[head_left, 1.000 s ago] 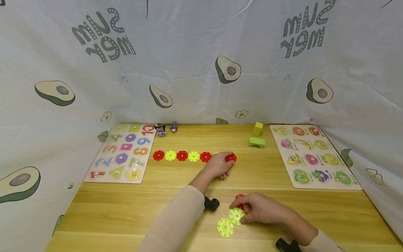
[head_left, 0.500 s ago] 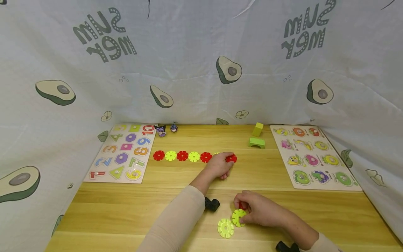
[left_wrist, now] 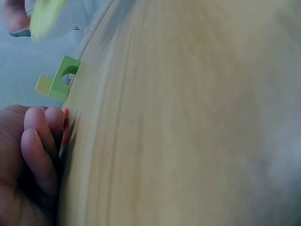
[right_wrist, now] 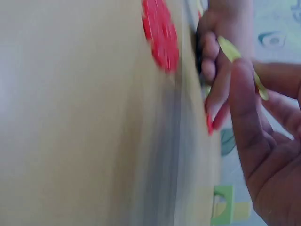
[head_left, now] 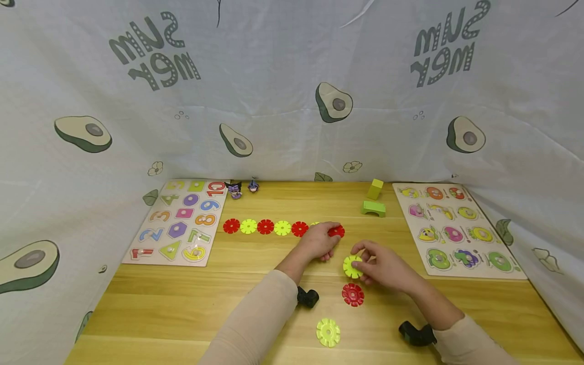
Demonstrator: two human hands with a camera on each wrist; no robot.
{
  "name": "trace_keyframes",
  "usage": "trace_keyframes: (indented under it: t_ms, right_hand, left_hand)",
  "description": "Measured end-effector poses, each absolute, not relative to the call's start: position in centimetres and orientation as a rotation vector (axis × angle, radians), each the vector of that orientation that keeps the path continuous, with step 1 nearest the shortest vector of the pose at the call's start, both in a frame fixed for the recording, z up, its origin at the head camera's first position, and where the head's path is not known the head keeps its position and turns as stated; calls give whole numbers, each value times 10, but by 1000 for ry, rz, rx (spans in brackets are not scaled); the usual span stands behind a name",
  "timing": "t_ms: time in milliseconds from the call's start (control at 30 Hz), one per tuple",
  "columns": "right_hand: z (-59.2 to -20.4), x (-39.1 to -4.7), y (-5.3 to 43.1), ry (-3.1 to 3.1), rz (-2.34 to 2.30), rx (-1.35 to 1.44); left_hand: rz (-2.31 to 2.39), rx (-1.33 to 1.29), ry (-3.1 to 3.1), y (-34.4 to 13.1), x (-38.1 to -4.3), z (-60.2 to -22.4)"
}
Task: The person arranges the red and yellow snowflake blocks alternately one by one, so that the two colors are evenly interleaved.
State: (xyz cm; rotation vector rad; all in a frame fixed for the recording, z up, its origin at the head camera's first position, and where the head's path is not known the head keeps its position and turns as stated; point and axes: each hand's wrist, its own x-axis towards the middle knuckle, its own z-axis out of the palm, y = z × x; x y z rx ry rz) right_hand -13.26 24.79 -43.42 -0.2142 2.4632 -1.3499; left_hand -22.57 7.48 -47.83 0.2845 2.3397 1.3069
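My left hand [head_left: 317,241] holds the red notched plastic disc [head_left: 337,230] at the right end of a row of alternating red and yellow discs, finger and thumb at its edges. It covers part of a yellow disc there. In the right wrist view the held red disc [right_wrist: 209,123] lies low at the left fingertips. My right hand [head_left: 385,266] pinches a yellow notched disc [head_left: 353,266] between thumb and fingers, raised above the table; it appears edge-on in the right wrist view. A loose red disc [head_left: 353,294] and another yellow disc [head_left: 328,332] lie nearer me.
A number puzzle board [head_left: 171,223] lies at left and a fruit puzzle board [head_left: 456,230] at right. Two small figurines [head_left: 234,190] stand at the back left. A green arch block [head_left: 373,208] and a yellow-green block [head_left: 375,189] stand behind the row. A printed curtain [head_left: 283,137] closes the back.
My right hand has lifted the yellow disc and moved it forward, toward the row's right end. The loose red disc is now uncovered. My left hand stays in place.
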Motion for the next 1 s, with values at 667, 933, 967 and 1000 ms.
trace_keyframes:
  t_ms: [667,933,967,1000]
  right_hand:
    - [-450,-219,271,2882,-823,-37]
    - [-450,-219,269,2903,-765,-47]
    - [-451,-219,269,2904,-768,-47]
    - [-452,-219,269,2908,-773,-49]
  left_hand:
    - [1331,277,2345,78,-225,-478]
    - [1320,277,2348,77,-225,-479]
    - [1319,275,2351,77,-225,-479]
    - [1317,273,2353,77,-225,-479]
